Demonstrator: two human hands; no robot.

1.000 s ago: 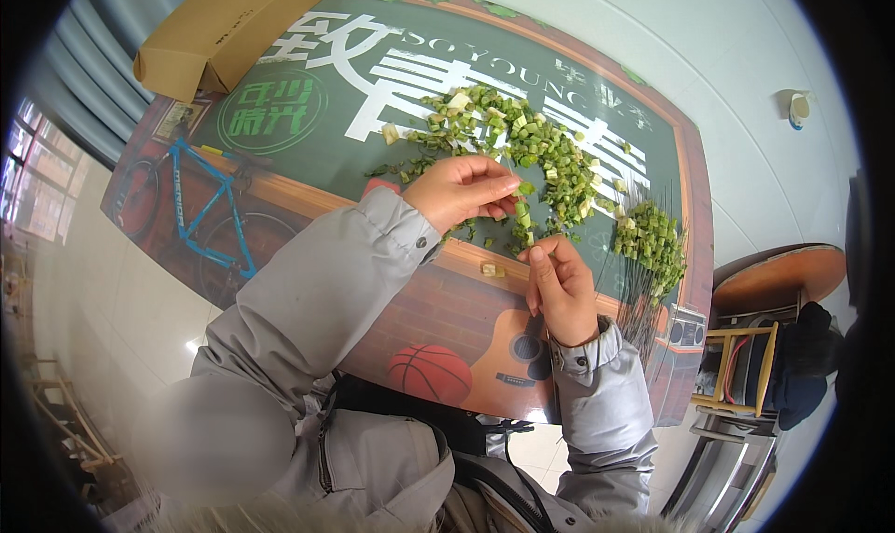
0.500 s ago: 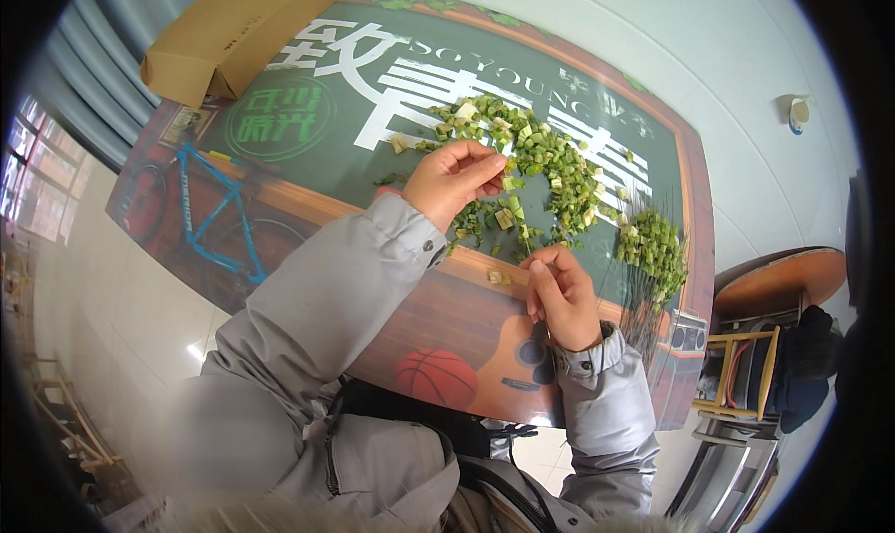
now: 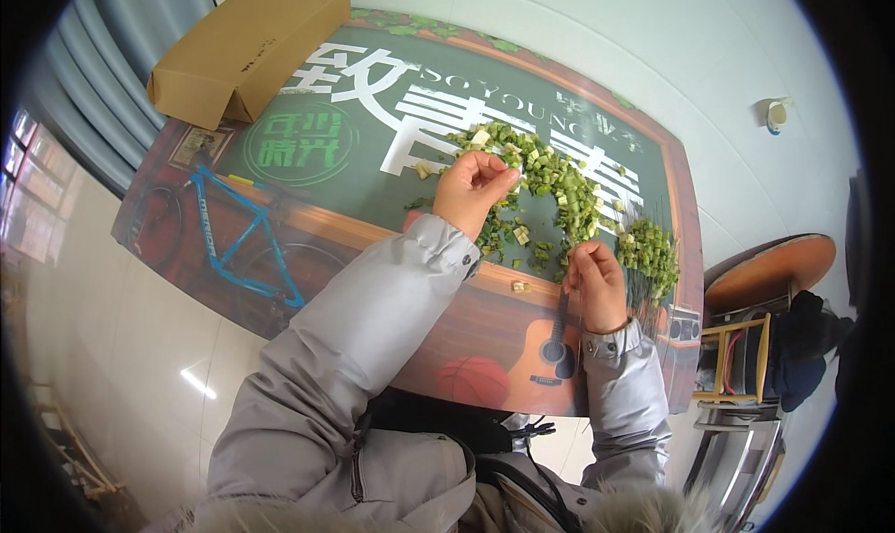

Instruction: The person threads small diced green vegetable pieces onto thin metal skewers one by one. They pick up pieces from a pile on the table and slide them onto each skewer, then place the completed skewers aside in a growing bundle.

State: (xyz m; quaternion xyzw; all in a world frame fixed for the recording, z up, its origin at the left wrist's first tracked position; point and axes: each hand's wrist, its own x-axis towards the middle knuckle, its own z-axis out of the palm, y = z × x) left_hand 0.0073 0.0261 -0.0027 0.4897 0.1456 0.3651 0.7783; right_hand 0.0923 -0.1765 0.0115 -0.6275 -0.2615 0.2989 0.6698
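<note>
The left hand (image 3: 474, 196) is left of the chopped greens (image 3: 576, 198), the right hand (image 3: 599, 286) at their near side, presumably for easy reach (neither grip's hold can be told); skewered greens (image 3: 647, 253) lie bunched rightward of them.

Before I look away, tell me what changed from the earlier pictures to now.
The left hand has moved up over the table and slightly left, farther from the right hand. Anything taken or released is too small to tell. The cardboard box stays at the far left, the green bundle beyond the right hand.
</note>
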